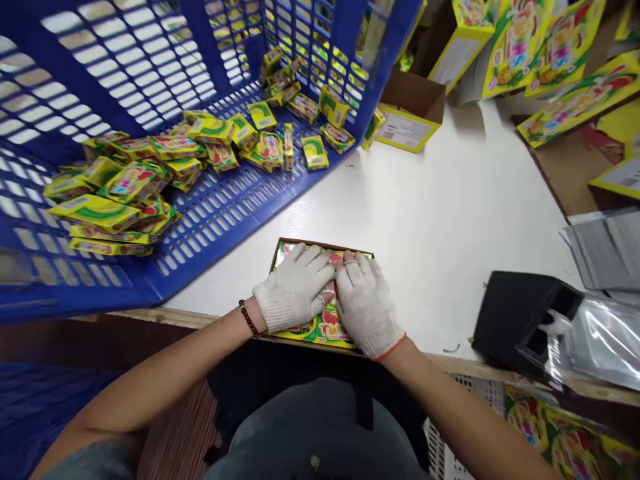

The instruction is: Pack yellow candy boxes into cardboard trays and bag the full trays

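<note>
At the table's front edge stands a shallow display carton [274, 257] packed with small yellow, green and red candy boxes [331, 328]. My left hand [295, 293], in a white knit glove, lies flat on the boxes in its left half. My right hand [367, 303], gloved alike with an orange cuff, rests flat over the right half. The fingers of both hands are stretched out, and their tips nearly meet near the middle. Some bare fingertips show through the gloves. Both palms cover much of the carton's contents.
A tipped blue plastic crate [230, 213] at left holds many loose candy boxes [135, 183]. An open carton [410, 130] and larger printed cartons [563, 50] stand at back right. A black holder [520, 320] and clear plastic sheets [607, 333] lie at right.
</note>
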`<state>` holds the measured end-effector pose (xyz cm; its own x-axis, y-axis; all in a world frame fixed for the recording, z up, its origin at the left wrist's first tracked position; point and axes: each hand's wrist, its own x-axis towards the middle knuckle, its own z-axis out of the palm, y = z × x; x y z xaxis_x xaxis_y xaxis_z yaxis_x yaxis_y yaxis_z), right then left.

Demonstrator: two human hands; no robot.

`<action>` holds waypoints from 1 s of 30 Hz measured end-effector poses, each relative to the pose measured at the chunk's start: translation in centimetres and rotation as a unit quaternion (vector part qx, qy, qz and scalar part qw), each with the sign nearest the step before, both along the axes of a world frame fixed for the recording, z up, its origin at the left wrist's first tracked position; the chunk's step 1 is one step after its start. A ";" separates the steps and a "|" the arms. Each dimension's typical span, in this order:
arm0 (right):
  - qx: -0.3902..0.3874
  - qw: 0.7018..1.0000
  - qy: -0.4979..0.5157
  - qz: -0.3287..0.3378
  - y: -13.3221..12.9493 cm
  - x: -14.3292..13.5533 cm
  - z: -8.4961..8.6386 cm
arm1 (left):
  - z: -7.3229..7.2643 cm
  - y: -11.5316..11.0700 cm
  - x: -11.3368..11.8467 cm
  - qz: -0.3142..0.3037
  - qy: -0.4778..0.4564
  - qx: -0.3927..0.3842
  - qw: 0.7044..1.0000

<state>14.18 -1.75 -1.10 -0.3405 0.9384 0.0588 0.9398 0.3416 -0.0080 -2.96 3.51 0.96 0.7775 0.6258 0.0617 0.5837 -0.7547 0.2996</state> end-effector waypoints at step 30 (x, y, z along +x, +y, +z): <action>0.056 0.995 -0.026 0.083 2.8 5.3 -1.8 | -1.7 12.0 -17.9 0.418 -0.150 0.042 0.895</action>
<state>19.50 1.10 -2.87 -0.4960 0.8572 0.1386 0.8683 0.4885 0.0863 -20.89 15.51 -0.70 -0.0196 0.9643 0.2640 0.8574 -0.1196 0.5006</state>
